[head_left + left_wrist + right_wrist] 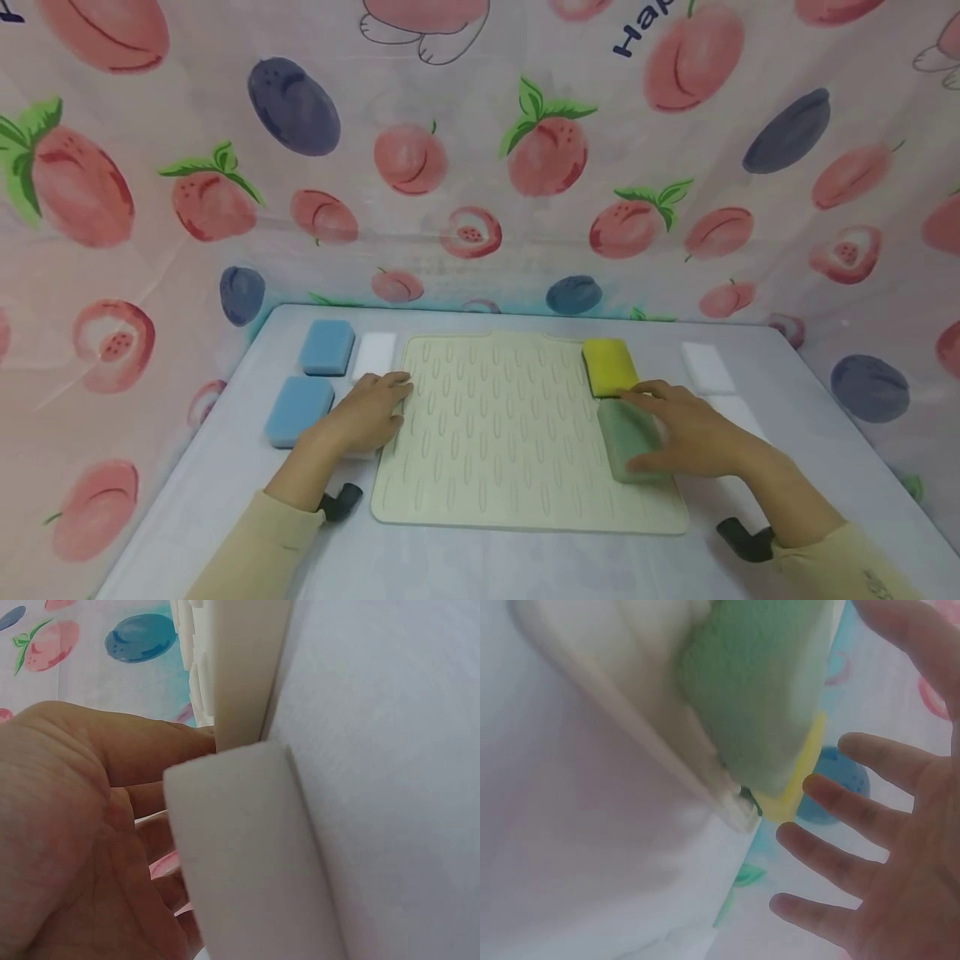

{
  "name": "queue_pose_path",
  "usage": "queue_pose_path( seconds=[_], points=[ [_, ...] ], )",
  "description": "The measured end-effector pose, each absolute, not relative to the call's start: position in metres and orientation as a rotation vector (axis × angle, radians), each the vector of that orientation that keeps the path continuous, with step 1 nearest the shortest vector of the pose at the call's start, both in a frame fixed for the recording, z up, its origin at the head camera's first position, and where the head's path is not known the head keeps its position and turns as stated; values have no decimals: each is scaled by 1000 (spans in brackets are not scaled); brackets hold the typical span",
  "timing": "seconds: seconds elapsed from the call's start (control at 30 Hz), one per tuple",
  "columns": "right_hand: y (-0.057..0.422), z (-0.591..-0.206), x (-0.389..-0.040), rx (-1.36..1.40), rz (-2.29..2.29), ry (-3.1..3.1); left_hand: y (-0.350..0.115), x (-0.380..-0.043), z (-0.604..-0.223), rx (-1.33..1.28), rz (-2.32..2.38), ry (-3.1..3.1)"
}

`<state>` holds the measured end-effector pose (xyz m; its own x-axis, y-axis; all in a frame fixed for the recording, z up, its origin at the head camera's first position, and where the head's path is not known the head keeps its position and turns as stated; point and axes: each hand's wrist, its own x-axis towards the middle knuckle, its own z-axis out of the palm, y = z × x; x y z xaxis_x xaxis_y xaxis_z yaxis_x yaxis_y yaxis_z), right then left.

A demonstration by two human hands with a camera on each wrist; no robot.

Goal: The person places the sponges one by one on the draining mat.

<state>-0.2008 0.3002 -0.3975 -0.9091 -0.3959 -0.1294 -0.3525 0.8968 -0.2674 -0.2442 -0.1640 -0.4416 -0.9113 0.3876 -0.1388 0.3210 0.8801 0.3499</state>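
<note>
A cream ridged mat [495, 425] lies flat on the white table. At its left edge my left hand [369, 414] rests with fingertips against the rim. The left wrist view shows the thumb of that hand at the mat's side, beside a white sponge [240, 847]. On the mat's right part, a yellow sponge [609, 367] lies behind a green sponge [628, 442]. My right hand [693, 429] reaches over the green sponge's right side. In the right wrist view its fingers are spread and hold nothing, beside the green sponge [750, 690].
Two blue sponges [327, 347] lie left of the mat, near another white sponge [374, 357]. More white sponges [708, 368] are to the right, partly behind the right arm. A fruit-print cloth [480, 167] hangs behind and beside the table.
</note>
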Motion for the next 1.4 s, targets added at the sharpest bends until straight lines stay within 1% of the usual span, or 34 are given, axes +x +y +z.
queue_pose_path(
  seconds=[0.4,0.67,1.0,1.23,1.4],
  points=[
    [320,-390,-203,-561,-379,2904,-164,-242,-439,526,490,2838],
    [339,-395,-207,-469,-333,2909,-165,-242,-441,516,505,2837],
    [361,-397,-211,-460,-324,2940,-165,-243,-441,528,476,2857],
    [375,-401,-215,-368,-308,2925,-165,-243,-439,525,464,2848],
    [384,-404,-217,-353,-307,2928,-165,-242,-439,533,471,2847]
  ],
)
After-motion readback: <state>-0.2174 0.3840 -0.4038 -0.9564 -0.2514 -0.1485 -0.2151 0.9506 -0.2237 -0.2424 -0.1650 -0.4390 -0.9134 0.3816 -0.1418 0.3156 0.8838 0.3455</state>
